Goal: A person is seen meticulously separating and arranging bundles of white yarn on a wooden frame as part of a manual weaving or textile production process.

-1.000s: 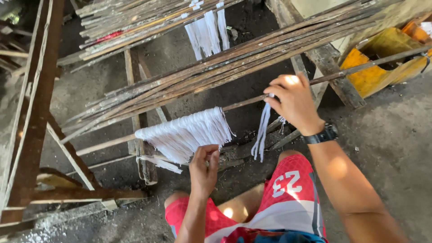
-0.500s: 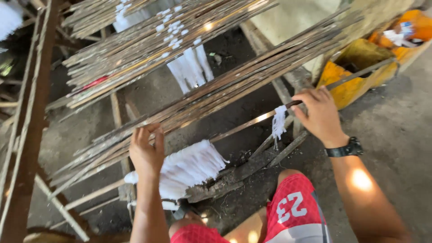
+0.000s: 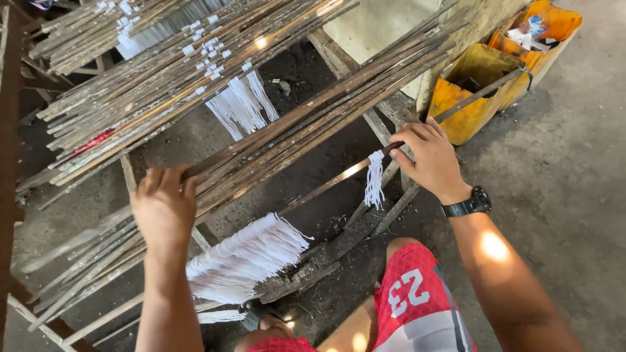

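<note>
Two hands work at a rack of long sticks. The left hand (image 3: 163, 207) lies on the stick bundle (image 3: 274, 140), fingers curled over its upper edge. The right hand (image 3: 427, 160) closes around one single stick (image 3: 326, 188), just beside a small white tuft (image 3: 374, 179) that hangs from it. A wide white fringe (image 3: 244, 257) hangs lower, between the arms. Yellow bins (image 3: 473, 91) stand behind.
</note>
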